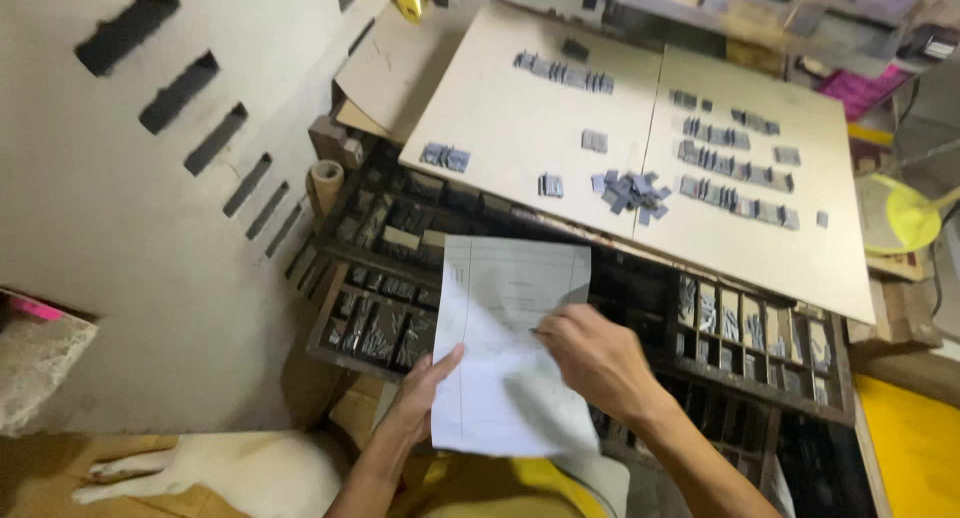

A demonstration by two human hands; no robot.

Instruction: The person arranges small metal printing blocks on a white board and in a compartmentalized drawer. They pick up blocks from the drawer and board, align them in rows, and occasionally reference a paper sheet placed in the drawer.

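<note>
From the head camera: the sheet (505, 343) hangs over the type case (400, 308), just below the board (620, 148) of metal sorts (630, 190). The left hand (420, 393) pinches its lower left edge; the right hand (600, 358), fingers curled, presses its right side. Best keep both grips firm — the paper curls, so flatter reads easier.

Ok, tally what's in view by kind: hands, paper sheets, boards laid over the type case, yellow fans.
Hands: 2, left hand and right hand
Paper sheet: 1
Boards: 2, left board and right board
Yellow fan: 1
Total: 6
</note>
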